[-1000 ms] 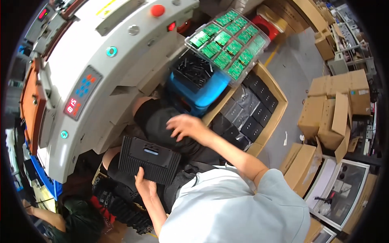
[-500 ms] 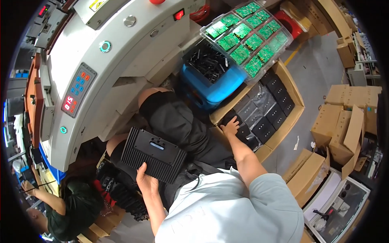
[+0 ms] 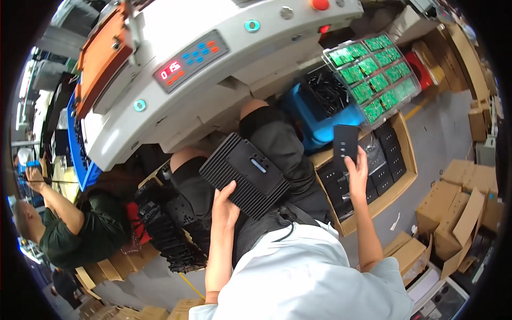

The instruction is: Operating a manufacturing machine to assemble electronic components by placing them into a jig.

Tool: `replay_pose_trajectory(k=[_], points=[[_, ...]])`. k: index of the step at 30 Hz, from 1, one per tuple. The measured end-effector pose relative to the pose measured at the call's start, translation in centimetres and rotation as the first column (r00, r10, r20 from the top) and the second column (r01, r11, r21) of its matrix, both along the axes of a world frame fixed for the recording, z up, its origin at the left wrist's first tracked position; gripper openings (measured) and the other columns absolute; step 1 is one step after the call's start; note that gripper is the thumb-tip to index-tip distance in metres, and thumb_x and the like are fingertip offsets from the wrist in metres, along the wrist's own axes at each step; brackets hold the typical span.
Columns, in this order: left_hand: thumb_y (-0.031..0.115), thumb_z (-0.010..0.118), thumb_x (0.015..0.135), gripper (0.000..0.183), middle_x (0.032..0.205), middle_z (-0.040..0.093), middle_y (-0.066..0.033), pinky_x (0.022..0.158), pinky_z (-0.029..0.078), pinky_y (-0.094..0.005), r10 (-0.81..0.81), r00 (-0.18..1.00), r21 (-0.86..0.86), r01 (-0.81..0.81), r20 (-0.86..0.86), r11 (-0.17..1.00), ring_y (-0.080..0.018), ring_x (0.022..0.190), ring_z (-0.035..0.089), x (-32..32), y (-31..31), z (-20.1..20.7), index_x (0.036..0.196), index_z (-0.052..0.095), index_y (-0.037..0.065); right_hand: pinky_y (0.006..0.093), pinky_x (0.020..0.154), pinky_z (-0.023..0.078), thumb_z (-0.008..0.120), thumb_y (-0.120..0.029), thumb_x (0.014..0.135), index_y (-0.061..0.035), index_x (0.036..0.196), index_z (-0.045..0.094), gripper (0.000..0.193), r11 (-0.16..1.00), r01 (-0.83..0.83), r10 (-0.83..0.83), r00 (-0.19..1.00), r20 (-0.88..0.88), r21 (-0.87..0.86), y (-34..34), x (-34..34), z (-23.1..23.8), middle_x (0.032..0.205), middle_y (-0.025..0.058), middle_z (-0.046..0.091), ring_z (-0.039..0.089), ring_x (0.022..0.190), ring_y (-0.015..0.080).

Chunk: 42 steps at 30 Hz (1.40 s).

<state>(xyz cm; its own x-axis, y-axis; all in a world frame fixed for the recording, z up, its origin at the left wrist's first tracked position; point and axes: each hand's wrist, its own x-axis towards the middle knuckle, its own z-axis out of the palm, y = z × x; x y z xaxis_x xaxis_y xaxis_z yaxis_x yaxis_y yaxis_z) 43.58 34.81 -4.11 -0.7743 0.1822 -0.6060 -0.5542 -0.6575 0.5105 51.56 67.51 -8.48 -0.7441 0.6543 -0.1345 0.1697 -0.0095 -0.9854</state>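
Observation:
My left hand (image 3: 226,205) grips the lower edge of a black ribbed plastic housing (image 3: 246,173), thumb on top. The housing lies tilted over my lap, with a small pale oblong window near its middle. In my right hand (image 3: 357,173) is a flat black rectangular part (image 3: 345,141) with a few small holes, held up above the carton. That cardboard carton (image 3: 409,149) stands at my right and holds rows of similar black parts (image 3: 383,178), some under clear plastic film.
Ahead is a pale machine (image 3: 213,80) with a lit keypad. A blue bin (image 3: 314,120) of small black pieces stands beside a clear tray of green circuit boards (image 3: 376,80). Black housings (image 3: 165,229) are stacked at my left, near a seated co-worker (image 3: 80,229). Cardboard boxes (image 3: 448,197) stand at right.
My right hand has come up out of the carton, now holding a flat black part. My left hand still holds the ribbed housing. The whole view has turned toward the left.

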Motion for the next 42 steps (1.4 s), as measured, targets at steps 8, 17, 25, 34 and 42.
replay_pose_trajectory(k=[8,17,25,34,42], points=[[0.005,0.060,0.089,0.043,0.117,0.058,-0.0097,0.090,0.051,-0.0331,-0.037,0.995,-0.100,0.028,-0.088,0.995,-0.0194,0.106,0.059,0.2,-0.8,1.8,0.129,0.045,0.002,0.0216,0.079,0.046,0.068,-0.005,0.084,-0.0013,0.117,0.055,0.035,0.756,-0.644,0.647,0.762,-0.014,-0.121,-9.5,-8.5,9.8,0.099,0.0016,0.062,0.058,0.090,0.0070],[0.007,0.062,0.087,0.037,0.108,0.063,-0.0114,0.083,0.056,-0.0332,0.010,0.990,-0.125,-0.028,-0.141,0.992,-0.0201,0.097,0.064,-0.1,-1.8,1.3,0.121,0.049,0.001,0.0230,0.081,0.047,0.071,-0.001,0.074,-0.0058,0.117,0.050,0.048,0.811,-0.573,0.562,0.819,-0.112,-0.115,-8.8,-11.3,13.5,0.095,0.0021,0.062,0.059,0.088,0.0098],[0.010,0.066,0.086,0.043,0.112,0.061,-0.0105,0.090,0.049,-0.0316,-0.065,0.985,-0.087,0.052,-0.158,0.995,-0.0179,0.102,0.060,-0.7,-1.6,1.5,0.124,0.047,0.001,0.0222,0.069,0.047,0.079,-0.019,0.074,-0.0074,0.096,0.053,0.036,0.704,-0.692,0.651,0.718,-0.246,-0.157,-7.1,-13.3,15.6,0.082,0.0003,0.059,0.058,0.075,0.0099],[0.021,0.067,0.089,0.042,0.111,0.060,-0.0074,0.088,0.046,-0.0278,-0.199,0.964,-0.220,0.159,-0.178,0.963,-0.0130,0.100,0.058,-0.4,-0.6,3.2,0.123,0.049,0.003,0.0297,0.059,0.048,0.070,-0.025,0.081,-0.0079,0.086,0.063,0.019,-0.034,-0.764,0.928,0.216,0.305,0.644,-14.0,-16.9,13.2,0.076,0.0042,0.063,0.062,0.064,0.0203],[0.021,0.069,0.087,0.045,0.115,0.058,-0.0067,0.091,0.045,-0.0287,-0.102,0.980,-0.210,0.064,-0.171,0.976,-0.0143,0.105,0.056,0.2,-0.3,3.0,0.125,0.049,0.004,0.0352,0.077,0.046,0.076,-0.027,0.074,-0.0057,0.098,0.060,0.035,0.163,-0.491,0.880,0.464,0.099,0.856,-16.0,-14.2,10.5,0.099,0.0097,0.055,0.054,0.091,0.0274]])
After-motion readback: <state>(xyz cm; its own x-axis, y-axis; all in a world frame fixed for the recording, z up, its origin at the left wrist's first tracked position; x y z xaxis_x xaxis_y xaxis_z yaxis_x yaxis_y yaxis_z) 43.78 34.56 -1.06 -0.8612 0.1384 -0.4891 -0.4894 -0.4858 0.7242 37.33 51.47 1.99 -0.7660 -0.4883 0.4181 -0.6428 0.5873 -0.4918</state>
